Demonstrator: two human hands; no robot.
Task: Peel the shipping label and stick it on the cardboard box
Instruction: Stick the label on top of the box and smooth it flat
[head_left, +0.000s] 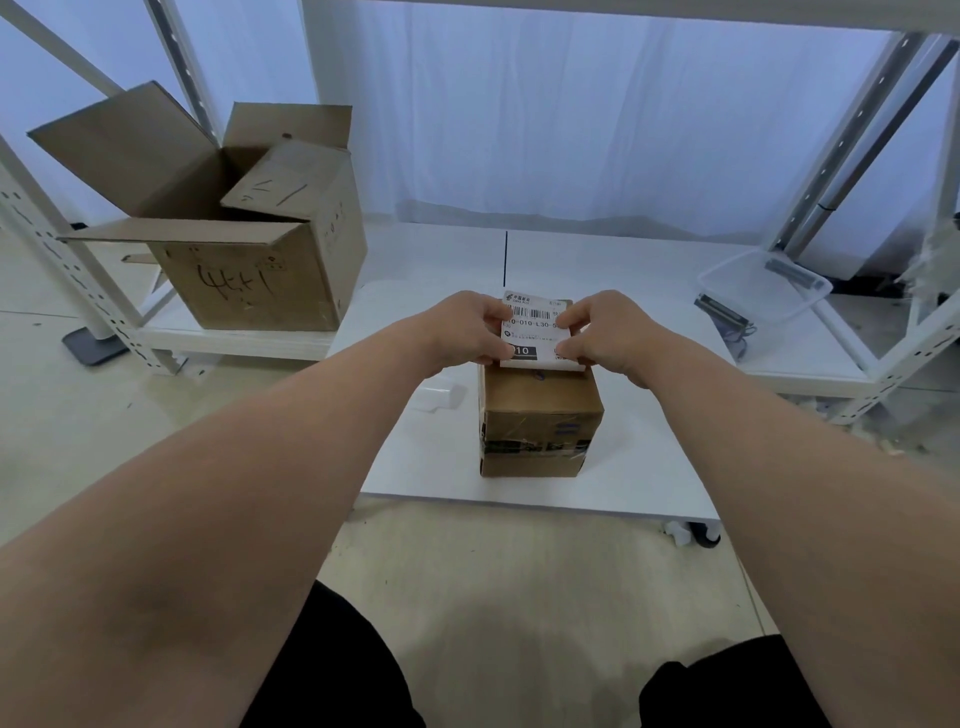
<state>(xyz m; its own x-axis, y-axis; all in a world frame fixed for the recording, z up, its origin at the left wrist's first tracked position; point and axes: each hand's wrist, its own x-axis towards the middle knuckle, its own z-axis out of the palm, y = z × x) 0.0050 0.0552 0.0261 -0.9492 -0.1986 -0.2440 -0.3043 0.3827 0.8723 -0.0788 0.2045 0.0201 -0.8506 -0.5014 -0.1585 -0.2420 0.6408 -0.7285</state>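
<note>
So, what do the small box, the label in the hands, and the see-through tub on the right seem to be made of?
Small box: brown corrugated cardboard, matte, with glossy clear tape across its front. Shipping label: white paper with black print, probably thermal sticker stock; the finish is hard to judge. Tub: clear, slightly cloudy plastic, since the shelf shows through its walls.

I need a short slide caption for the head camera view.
Both hands hold a shipping label over a small cardboard box.
</note>
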